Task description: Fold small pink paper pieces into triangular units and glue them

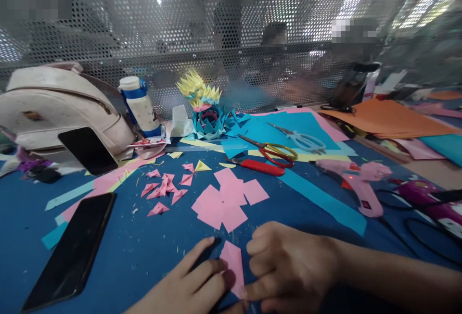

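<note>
A small folded piece of pink paper (234,267) lies on the blue table between my hands. My left hand (197,278) holds it down from the left, middle fingertips on its edge and the index finger stretched out above. From the right, my right hand (294,261) has its fingers curled, with one fingertip pressing the paper's lower end. Just beyond them are several flat pink paper squares (227,196), partly overlapping. Several small folded pink triangles (164,189) form a loose pile to the left. The undersides of both hands are hidden.
Red-handled cutter (263,167), red-and-yellow scissors (276,153) and light-blue scissors (306,142) lie ahead. A pink glue gun (361,179) with a cord is at right. Phones (70,251), a bottle (140,107), a backpack (65,107) and a folded-paper model (209,119) stand or lie around.
</note>
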`<action>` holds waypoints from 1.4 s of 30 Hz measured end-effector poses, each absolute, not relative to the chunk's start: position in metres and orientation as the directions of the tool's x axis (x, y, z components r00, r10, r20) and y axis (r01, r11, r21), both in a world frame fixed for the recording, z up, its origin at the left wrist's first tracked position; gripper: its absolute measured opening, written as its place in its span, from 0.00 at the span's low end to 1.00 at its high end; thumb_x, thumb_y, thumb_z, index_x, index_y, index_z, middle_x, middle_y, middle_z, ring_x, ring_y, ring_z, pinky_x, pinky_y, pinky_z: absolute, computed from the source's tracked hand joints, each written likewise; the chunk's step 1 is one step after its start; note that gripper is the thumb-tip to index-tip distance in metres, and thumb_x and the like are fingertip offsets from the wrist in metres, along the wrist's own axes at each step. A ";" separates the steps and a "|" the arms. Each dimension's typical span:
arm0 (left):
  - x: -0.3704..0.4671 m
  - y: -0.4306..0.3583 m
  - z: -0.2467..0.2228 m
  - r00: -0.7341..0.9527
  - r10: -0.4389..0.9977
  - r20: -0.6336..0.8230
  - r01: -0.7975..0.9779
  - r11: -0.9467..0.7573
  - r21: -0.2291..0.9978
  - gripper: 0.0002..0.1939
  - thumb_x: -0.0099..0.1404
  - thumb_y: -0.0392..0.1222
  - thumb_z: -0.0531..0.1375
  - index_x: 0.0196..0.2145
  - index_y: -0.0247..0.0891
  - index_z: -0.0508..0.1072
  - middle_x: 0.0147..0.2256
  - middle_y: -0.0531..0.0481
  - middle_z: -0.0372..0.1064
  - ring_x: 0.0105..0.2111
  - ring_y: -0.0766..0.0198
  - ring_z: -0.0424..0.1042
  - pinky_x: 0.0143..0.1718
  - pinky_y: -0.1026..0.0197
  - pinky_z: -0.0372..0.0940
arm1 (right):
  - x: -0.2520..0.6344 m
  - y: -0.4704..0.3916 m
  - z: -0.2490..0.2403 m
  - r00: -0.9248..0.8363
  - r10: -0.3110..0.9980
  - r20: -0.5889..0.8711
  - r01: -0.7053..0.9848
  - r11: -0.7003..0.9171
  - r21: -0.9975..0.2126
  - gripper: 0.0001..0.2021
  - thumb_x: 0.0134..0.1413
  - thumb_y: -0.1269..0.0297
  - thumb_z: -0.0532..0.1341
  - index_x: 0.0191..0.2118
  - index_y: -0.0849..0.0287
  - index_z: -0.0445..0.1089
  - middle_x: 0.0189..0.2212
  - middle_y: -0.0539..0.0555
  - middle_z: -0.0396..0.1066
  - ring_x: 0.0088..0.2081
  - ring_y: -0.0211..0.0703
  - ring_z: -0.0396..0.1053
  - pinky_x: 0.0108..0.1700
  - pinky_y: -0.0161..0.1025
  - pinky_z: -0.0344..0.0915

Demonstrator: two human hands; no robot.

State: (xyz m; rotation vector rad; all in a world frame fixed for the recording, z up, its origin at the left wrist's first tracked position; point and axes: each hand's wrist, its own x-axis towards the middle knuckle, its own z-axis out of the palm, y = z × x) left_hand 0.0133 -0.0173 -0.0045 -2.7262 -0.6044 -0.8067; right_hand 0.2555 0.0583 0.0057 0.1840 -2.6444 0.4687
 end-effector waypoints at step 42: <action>0.025 -0.012 -0.004 0.767 0.209 0.606 0.412 -0.885 -0.218 0.13 0.74 0.29 0.52 0.37 0.34 0.75 0.31 0.52 0.74 0.32 0.63 0.74 0.50 0.57 0.70 | 0.254 0.060 0.011 -0.925 -0.038 0.377 0.015 0.990 0.137 0.15 0.73 0.72 0.49 0.39 0.62 0.72 0.26 0.49 0.67 0.31 0.41 0.61 0.28 0.43 0.46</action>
